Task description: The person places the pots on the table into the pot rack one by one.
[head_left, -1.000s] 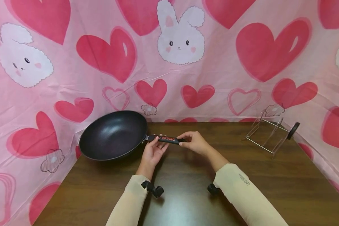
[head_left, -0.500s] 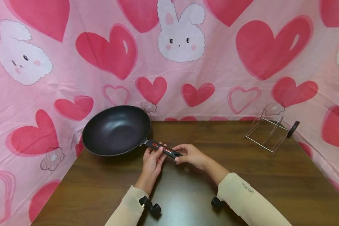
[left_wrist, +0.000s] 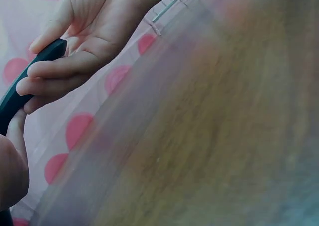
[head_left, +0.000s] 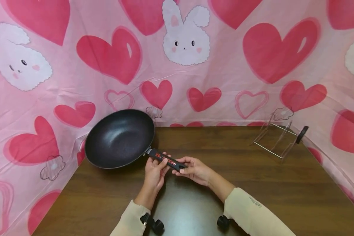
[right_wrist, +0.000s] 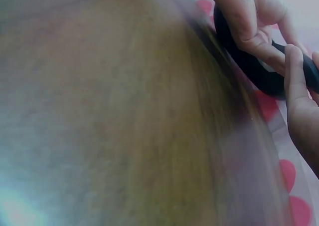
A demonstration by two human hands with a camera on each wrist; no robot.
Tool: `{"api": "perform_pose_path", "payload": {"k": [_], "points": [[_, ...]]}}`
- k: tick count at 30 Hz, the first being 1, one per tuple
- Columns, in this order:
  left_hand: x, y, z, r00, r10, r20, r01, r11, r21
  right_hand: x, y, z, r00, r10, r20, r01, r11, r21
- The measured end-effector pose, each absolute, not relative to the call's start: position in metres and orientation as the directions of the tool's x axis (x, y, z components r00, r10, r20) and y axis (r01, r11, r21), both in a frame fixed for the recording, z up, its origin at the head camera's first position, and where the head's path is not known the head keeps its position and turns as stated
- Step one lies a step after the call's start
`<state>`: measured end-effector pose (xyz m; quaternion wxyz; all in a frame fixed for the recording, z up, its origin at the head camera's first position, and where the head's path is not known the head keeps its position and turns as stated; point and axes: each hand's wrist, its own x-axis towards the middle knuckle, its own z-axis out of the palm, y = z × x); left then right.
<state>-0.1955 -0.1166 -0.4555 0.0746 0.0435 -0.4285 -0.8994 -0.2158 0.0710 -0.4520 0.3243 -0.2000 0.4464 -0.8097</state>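
A black frying pan (head_left: 119, 141) with a deep round bowl is held at the left, its inside turned toward me and its handle sloping down to the right. My left hand (head_left: 154, 173) grips the middle of the black handle (head_left: 155, 154), thumb on top over the red lettering. At the handle's end, my right hand (head_left: 196, 172) pinches it with the thumb above and fingers beneath. In the left wrist view the right hand (left_wrist: 94, 41) wraps the handle tip. The right wrist view shows the pan (right_wrist: 239, 51) behind the left hand (right_wrist: 244, 16).
A thin metal wire rack (head_left: 268, 147) with a black disc at its right end stands at the back right of the brown wooden table (head_left: 218, 141). A pink cloth (head_left: 230, 68) with hearts and rabbits hangs behind and at both sides.
The handle's end has swung down toward me, and the bowl's inside faces me more. Both hands moved with it; the right thumb now lies on top of the handle's end.
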Motion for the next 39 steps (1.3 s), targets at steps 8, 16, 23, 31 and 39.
{"api": "perform_pose_path", "payload": {"k": [8,16,23,31,39], "points": [[-0.178,-0.115,-0.454,-0.995,-0.098,0.016,0.069,-0.561,0.825,-0.199,0.08,-0.458,-0.692,-0.72,0.048,0.329,-0.375,-0.867],[-0.163,-0.12,-0.448,-0.987,0.055,0.149,0.109,-0.449,0.887,-0.184,0.091,-0.458,-0.598,-0.799,0.063,0.365,-0.342,-0.866],[-0.159,-0.123,-0.433,-0.92,0.263,0.289,0.186,-0.356,0.916,-0.177,0.094,-0.461,-0.365,-0.917,0.162,0.512,-0.343,-0.787],[-0.159,-0.117,-0.42,-0.828,0.446,0.339,0.185,-0.353,0.917,-0.166,0.095,-0.464,-0.296,-0.922,0.251,0.541,-0.378,-0.751],[-0.152,-0.107,-0.41,-0.866,0.401,0.299,0.164,-0.337,0.927,-0.16,0.099,-0.463,-0.379,-0.885,0.272,0.476,-0.438,-0.763]]}}
